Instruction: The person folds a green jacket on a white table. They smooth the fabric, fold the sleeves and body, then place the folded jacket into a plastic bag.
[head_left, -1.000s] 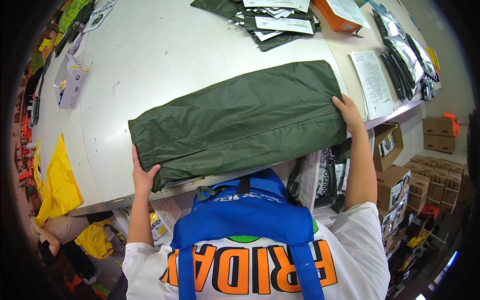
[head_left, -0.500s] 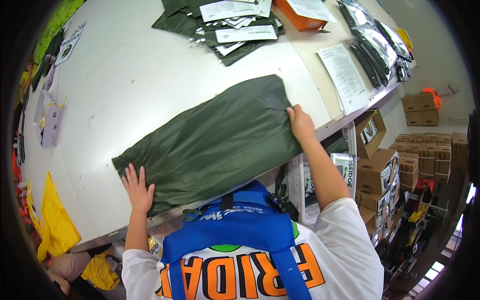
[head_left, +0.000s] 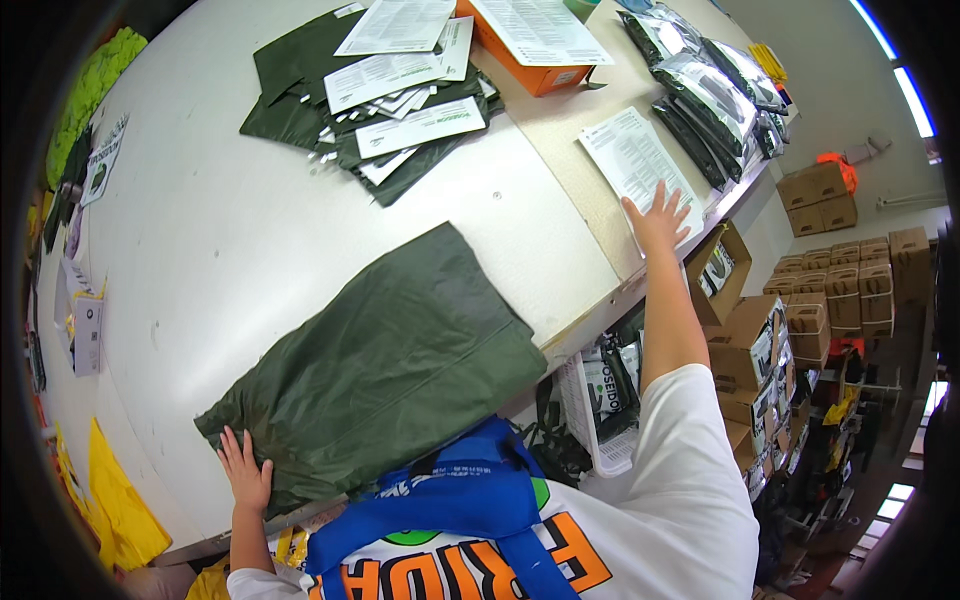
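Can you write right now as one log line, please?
left hand: open on dark green fabric | right hand: spread over white sheets | surface: pale table

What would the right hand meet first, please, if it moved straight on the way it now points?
The white printed sheets beneath the right hand, which it may already touch; beyond them, probably the black-and-silver packages, though depth is unclear.
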